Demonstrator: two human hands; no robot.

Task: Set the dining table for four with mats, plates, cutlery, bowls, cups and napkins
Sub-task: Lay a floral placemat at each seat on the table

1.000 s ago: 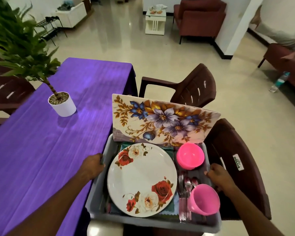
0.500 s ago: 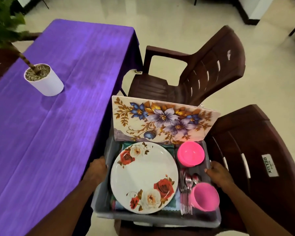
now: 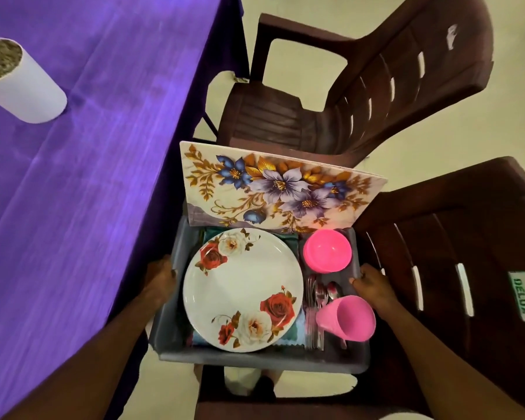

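I carry a grey bin (image 3: 255, 360) between the purple table (image 3: 88, 177) and a brown chair. My left hand (image 3: 159, 278) grips its left rim and my right hand (image 3: 372, 284) grips its right rim. Inside lie white rose-patterned plates (image 3: 243, 291), stacked pink bowls (image 3: 328, 251), a pink cup (image 3: 347, 318) on its side and steel cutlery (image 3: 315, 310). Floral mats (image 3: 273, 189) stand on edge at the bin's far end. Green and blue napkins (image 3: 294, 328) peek from under the plates.
A white plant pot (image 3: 19, 83) stands on the table at the upper left. One brown plastic chair (image 3: 361, 86) sits beyond the bin, another (image 3: 467, 268) to its right. A brown seat edge (image 3: 285, 404) shows below the bin.
The view has tilted down and moved closer to the bin. The bin has shifted off the table edge toward the chairs. Both hands keep their hold on the rims.
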